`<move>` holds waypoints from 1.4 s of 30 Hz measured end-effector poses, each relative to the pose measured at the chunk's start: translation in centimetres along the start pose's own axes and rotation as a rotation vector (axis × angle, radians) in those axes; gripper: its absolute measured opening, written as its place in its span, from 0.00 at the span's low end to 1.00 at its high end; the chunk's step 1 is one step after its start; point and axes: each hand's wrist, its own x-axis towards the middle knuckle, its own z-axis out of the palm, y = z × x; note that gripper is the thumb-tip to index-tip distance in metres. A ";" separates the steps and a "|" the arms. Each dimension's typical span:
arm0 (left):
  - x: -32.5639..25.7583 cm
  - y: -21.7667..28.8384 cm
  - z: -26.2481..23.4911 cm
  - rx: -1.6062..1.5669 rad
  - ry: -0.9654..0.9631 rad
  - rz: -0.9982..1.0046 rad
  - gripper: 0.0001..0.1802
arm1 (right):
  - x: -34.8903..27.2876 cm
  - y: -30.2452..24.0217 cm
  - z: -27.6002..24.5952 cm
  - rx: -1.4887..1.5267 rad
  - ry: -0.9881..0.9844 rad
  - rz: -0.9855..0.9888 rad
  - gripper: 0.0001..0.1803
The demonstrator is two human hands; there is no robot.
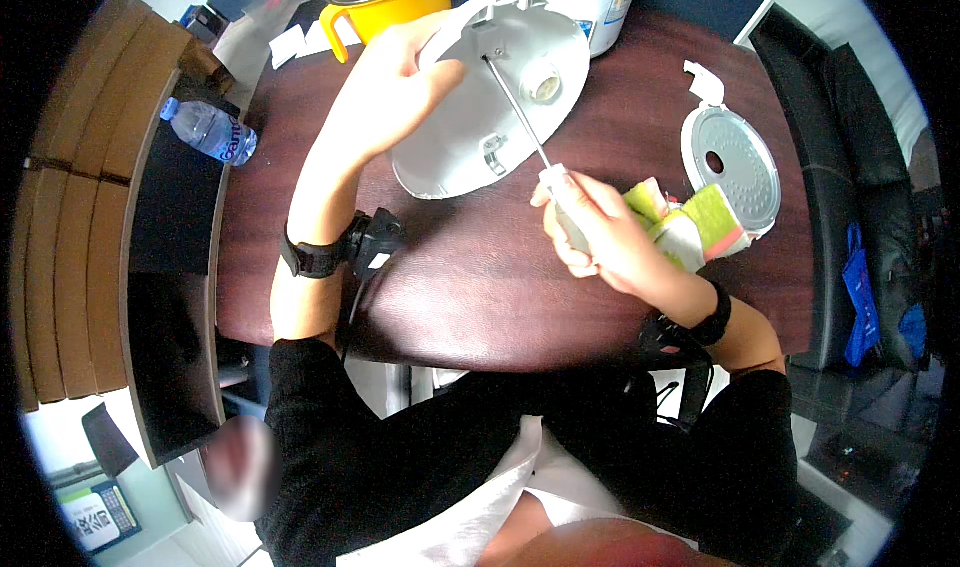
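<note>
A white oval plastic lid shell (pixel 440 157) lies tilted on the table, its hollow inner side facing me. My left hand (pixel 400 87) grips its far left edge, thumb on the inside and the other fingers mostly hidden. My right hand (pixel 600 232) is closed round the pale handle of a screwdriver (pixel 523 119). The metal shaft slants up and left, and its tip meets a small bracket (pixel 487 42) near the shell's far edge. A round fitting (pixel 541 82) sits inside the shell, right of the shaft.
Right of my right hand lie green sponge pads (pixel 712 217) and a round grey plate (pixel 735 157) with a hole. Behind the shell stand a yellow pitcher (pixel 400 5) and a white bucket (pixel 608 12). A water bottle (pixel 208 130) is at the left, beside stacked cartons (pixel 70 227).
</note>
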 end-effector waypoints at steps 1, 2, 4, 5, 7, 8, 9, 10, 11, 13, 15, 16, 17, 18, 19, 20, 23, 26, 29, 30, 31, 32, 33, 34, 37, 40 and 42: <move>0.0 0.2 -0.3 0.002 -0.022 -0.015 0.24 | -0.1 -0.7 -0.6 -0.119 0.034 -0.009 0.16; -0.1 0.1 -0.7 0.006 -0.037 -0.040 0.24 | -0.1 -1.5 -1.4 -0.230 0.052 -0.028 0.15; -0.2 -0.1 -1.2 0.000 -0.065 -0.020 0.23 | -0.6 -3.6 -2.4 -0.543 0.126 -0.122 0.14; -0.1 -0.2 -1.3 -0.006 -0.081 -0.008 0.23 | -1.0 -4.4 -2.9 -0.774 0.188 -0.216 0.14; -0.3 0.0 -1.4 -0.017 -0.068 -0.003 0.23 | -1.6 -5.1 -3.1 -0.945 0.311 -0.372 0.14; -0.4 0.1 -1.4 -0.022 -0.066 -0.002 0.23 | -1.9 -5.4 -3.1 -1.024 0.374 -0.449 0.15; -0.5 0.1 -1.4 -0.034 -0.050 0.012 0.22 | -2.3 -5.9 -2.8 -1.062 0.400 -0.408 0.13; -0.5 0.2 -1.4 -0.046 -0.034 0.026 0.21 | -2.3 -5.8 -2.9 -1.073 0.399 -0.433 0.13; -0.5 0.3 -1.4 -0.058 -0.020 0.041 0.20 | -2.3 -5.8 -2.9 -1.081 0.400 -0.458 0.13; -0.6 0.5 -1.2 -0.174 0.006 0.014 0.21 | -2.2 -5.7 -2.8 -1.074 0.396 -0.479 0.13; -0.8 1.0 -0.9 -0.182 0.023 0.007 0.22 | -2.1 -5.6 -2.6 -1.037 0.388 -0.470 0.13; -0.8 1.5 -0.8 -0.134 0.029 0.015 0.23 | -2.0 -5.5 -2.7 -1.049 0.392 -0.472 0.13; -0.9 1.8 -0.7 -0.087 0.039 0.021 0.23 | -2.0 -5.5 -2.7 -1.063 0.391 -0.475 0.13; -0.9 1.8 -0.6 -0.066 0.059 0.035 0.24 | -2.0 -5.5 -2.7 -1.078 0.392 -0.477 0.13; -0.9 1.9 -0.4 -0.045 0.080 0.048 0.25 | -2.0 -5.5 -2.7 -1.069 0.384 -0.475 0.13; -0.9 1.9 -0.3 -0.027 0.102 0.063 0.25 | -2.1 -5.6 -2.6 -1.064 0.377 -0.471 0.12; -0.7 1.4 -0.3 -0.007 0.090 0.047 0.26 | -2.3 -5.5 -2.2 -1.045 0.370 -0.478 0.12; -0.9 1.5 0.0 -0.010 0.127 0.084 0.26 | -2.2 -5.5 -2.2 -1.025 0.361 -0.476 0.13; -0.9 1.6 0.1 -0.017 0.125 0.071 0.26 | -2.1 -5.5 -2.3 -1.017 0.365 -0.459 0.13; -0.9 1.6 0.2 -0.016 0.136 0.071 0.26 | -2.1 -5.5 -2.3 -1.017 0.369 -0.453 0.13; -1.0 1.6 0.3 -0.014 0.147 0.071 0.26 | -2.0 -5.4 -2.3 -1.022 0.374 -0.456 0.13; -1.0 1.7 0.4 -0.013 0.159 0.072 0.26 | -2.0 -5.3 -2.4 -1.027 0.379 -0.460 0.13; -0.9 1.7 0.4 -0.020 0.152 0.078 0.26 | -2.0 -5.2 -2.4 -1.032 0.384 -0.464 0.13; -0.9 1.6 0.4 -0.027 0.145 0.084 0.26 | -1.9 -5.2 -2.4 -1.021 0.385 -0.452 0.13; -0.8 1.5 0.4 -0.031 0.146 0.072 0.26 | -1.8 -5.2 -2.3 -1.000 0.389 -0.432 0.14; -0.6 1.1 0.5 -0.035 0.142 0.050 0.26 | -1.6 -4.7 -2.5 -0.971 0.347 -0.405 0.16; -0.4 0.8 0.6 -0.030 0.138 0.056 0.25 | -1.2 -4.0 -3.0 -0.910 0.273 -0.332 0.18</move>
